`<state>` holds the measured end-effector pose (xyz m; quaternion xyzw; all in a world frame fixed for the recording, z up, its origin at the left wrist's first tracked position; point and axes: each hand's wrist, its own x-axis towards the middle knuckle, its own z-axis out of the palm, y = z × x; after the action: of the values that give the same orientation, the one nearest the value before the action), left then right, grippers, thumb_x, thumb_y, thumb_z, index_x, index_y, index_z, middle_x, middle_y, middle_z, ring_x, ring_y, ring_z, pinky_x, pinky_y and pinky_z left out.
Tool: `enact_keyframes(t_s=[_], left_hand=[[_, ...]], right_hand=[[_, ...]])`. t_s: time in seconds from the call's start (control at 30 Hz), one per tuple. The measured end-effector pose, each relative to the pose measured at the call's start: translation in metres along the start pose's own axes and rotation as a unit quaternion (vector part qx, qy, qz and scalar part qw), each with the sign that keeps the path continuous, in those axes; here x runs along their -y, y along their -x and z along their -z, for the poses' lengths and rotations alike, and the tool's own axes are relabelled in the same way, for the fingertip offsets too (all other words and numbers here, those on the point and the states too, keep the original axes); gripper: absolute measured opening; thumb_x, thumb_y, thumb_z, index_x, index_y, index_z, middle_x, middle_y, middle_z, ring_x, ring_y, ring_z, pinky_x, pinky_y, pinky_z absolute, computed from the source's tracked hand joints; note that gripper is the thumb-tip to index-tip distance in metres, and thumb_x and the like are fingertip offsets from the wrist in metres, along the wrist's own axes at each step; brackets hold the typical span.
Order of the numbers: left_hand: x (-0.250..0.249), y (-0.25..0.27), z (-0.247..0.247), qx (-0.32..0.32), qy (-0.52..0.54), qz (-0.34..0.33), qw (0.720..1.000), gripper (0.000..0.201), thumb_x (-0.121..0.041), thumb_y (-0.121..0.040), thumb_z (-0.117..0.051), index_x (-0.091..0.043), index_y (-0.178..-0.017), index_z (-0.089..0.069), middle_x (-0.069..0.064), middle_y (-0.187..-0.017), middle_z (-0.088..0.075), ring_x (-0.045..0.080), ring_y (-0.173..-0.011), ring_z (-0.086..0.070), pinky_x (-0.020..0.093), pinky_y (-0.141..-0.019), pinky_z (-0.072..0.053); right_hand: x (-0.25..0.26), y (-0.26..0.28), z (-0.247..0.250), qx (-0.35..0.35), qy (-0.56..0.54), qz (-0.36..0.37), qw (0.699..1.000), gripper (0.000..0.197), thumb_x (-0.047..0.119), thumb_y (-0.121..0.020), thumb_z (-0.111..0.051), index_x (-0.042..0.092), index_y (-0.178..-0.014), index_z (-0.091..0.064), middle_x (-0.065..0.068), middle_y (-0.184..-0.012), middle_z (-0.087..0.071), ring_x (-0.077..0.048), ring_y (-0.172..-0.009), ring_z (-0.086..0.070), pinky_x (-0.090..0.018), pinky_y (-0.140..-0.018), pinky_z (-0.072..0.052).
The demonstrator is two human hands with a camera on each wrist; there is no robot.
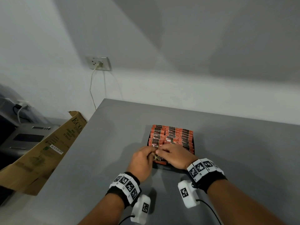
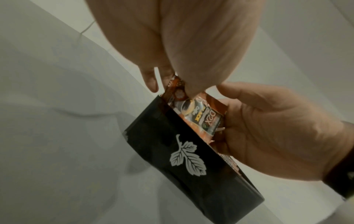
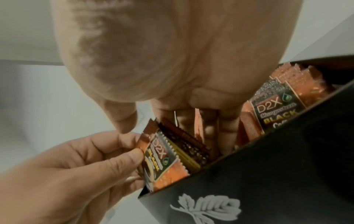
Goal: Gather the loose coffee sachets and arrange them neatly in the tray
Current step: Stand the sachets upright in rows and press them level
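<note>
A black tray (image 1: 164, 168) with a white leaf print (image 2: 187, 157) stands on the grey table, packed with rows of orange-and-black coffee sachets (image 1: 172, 135). Both hands meet at its near end. My left hand (image 1: 151, 151) pinches the top edge of one D2X sachet (image 3: 162, 163) between thumb and fingers; the sachet stands upright in the tray's near left corner (image 2: 201, 115). My right hand (image 1: 162, 151) reaches down into the tray, its straight fingers (image 3: 228, 136) pressed in among the upright sachets (image 3: 275, 109). The tray's near row is mostly hidden by the hands.
A cardboard box (image 1: 48, 151) leans at the table's left edge, with a grey appliance (image 1: 24, 138) behind it. A wall socket with a plugged cable (image 1: 99, 63) hangs above the table's far left corner. Bare grey tabletop (image 1: 243, 151) surrounds the tray.
</note>
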<state>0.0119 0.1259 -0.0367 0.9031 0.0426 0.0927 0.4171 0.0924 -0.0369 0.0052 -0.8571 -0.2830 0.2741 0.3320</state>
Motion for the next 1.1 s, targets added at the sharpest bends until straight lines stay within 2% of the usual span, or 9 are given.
enact_keyframes(t_s=[0.13, 0.3, 0.4, 0.5, 0.6, 0.73, 0.87, 1.0, 1.1], left_hand=[[-0.01, -0.007, 0.008, -0.044, 0.064, 0.027, 0.997, 0.024, -0.006, -0.097, -0.055, -0.022, -0.102, -0.072, -0.009, -0.092, -0.069, 0.0, -0.086, -0.062, 0.008, -0.074, -0.045], [-0.043, -0.028, 0.023, -0.08, 0.265, 0.069, 0.958, 0.03, -0.013, -0.089, -0.071, -0.026, -0.114, -0.061, 0.002, -0.103, -0.07, 0.017, -0.09, -0.071, 0.029, -0.073, -0.059], [-0.061, -0.038, 0.028, -0.046, 0.428, 0.179, 0.884, 0.047, -0.022, -0.073, -0.08, -0.015, -0.113, -0.058, 0.013, -0.107, -0.069, 0.028, -0.091, -0.07, 0.045, -0.082, -0.059], [-0.074, -0.04, 0.024, 0.024, 0.566, 0.224, 0.793, 0.035, -0.007, -0.081, -0.071, -0.002, -0.113, -0.059, 0.018, -0.102, -0.068, 0.028, -0.087, -0.069, 0.042, -0.076, -0.057], [-0.091, -0.037, 0.015, 0.046, 0.565, 0.215, 0.795, 0.019, -0.002, -0.095, -0.054, -0.003, -0.112, -0.062, 0.014, -0.093, -0.071, 0.023, -0.078, -0.069, 0.033, -0.067, -0.055], [-0.094, -0.033, 0.005, 0.085, 0.598, 0.209, 0.769, 0.038, -0.018, -0.092, -0.062, 0.005, -0.122, -0.057, 0.021, -0.104, -0.069, 0.029, -0.088, -0.07, 0.036, -0.068, -0.058], [-0.09, -0.039, 0.019, 0.205, 0.604, 0.246, 0.73, 0.057, -0.041, -0.078, -0.069, 0.0, -0.117, -0.066, 0.025, -0.109, -0.066, 0.036, -0.093, -0.065, 0.043, -0.078, -0.055], [-0.098, -0.038, 0.019, 0.321, 0.542, 0.272, 0.727, 0.049, -0.016, -0.068, -0.074, 0.001, -0.114, -0.067, 0.027, -0.102, -0.068, 0.038, -0.09, -0.07, 0.049, -0.086, -0.057], [-0.108, -0.033, 0.011, 0.271, 0.547, 0.27, 0.745, 0.034, 0.002, -0.078, -0.052, -0.001, -0.11, -0.063, 0.02, -0.09, -0.072, 0.033, -0.08, -0.073, 0.046, -0.072, -0.062]], right_hand=[[0.001, 0.007, 0.011, -0.04, -0.046, 0.031, 0.998, 0.025, 0.04, -0.084, -0.078, 0.028, -0.105, -0.072, 0.006, -0.09, -0.073, -0.009, -0.078, -0.068, -0.026, -0.075, -0.055], [0.015, 0.017, 0.029, -0.111, -0.162, 0.044, 0.98, 0.02, 0.013, -0.088, -0.075, 0.023, -0.105, -0.07, 0.0, -0.093, -0.077, -0.015, -0.081, -0.074, -0.029, -0.074, -0.06], [0.024, 0.027, 0.04, -0.107, -0.275, 0.029, 0.955, 0.025, 0.005, -0.09, -0.071, 0.022, -0.109, -0.07, -0.004, -0.098, -0.079, -0.023, -0.084, -0.075, -0.029, -0.073, -0.058], [0.029, 0.035, 0.04, -0.114, -0.282, 0.03, 0.952, 0.024, 0.003, -0.091, -0.069, 0.02, -0.108, -0.07, -0.007, -0.096, -0.078, -0.024, -0.075, -0.072, -0.029, -0.067, -0.057], [0.027, 0.043, 0.033, -0.152, -0.31, 0.029, 0.938, 0.027, 0.006, -0.088, -0.073, 0.017, -0.112, -0.066, -0.004, -0.099, -0.077, -0.02, -0.083, -0.074, -0.028, -0.067, -0.057], [0.02, 0.055, 0.033, -0.176, -0.286, 0.015, 0.942, 0.04, 0.006, -0.085, -0.077, 0.025, -0.118, -0.062, 0.004, -0.106, -0.077, -0.016, -0.091, -0.075, -0.034, -0.08, -0.061], [0.02, 0.069, 0.058, -0.107, -0.223, 0.002, 0.969, 0.048, 0.0, -0.079, -0.075, 0.024, -0.119, -0.065, -0.002, -0.105, -0.077, -0.022, -0.096, -0.074, -0.044, -0.09, -0.06], [0.035, 0.076, 0.07, -0.046, -0.095, 0.024, 0.994, 0.04, 0.006, -0.077, -0.062, 0.029, -0.109, -0.069, -0.001, -0.094, -0.077, -0.022, -0.085, -0.075, -0.044, -0.081, -0.062], [0.044, 0.077, 0.072, -0.056, -0.017, 0.039, 0.998, 0.042, 0.007, -0.087, -0.06, 0.025, -0.125, -0.065, 0.015, -0.098, -0.062, -0.012, -0.089, -0.068, -0.031, -0.083, -0.058]])
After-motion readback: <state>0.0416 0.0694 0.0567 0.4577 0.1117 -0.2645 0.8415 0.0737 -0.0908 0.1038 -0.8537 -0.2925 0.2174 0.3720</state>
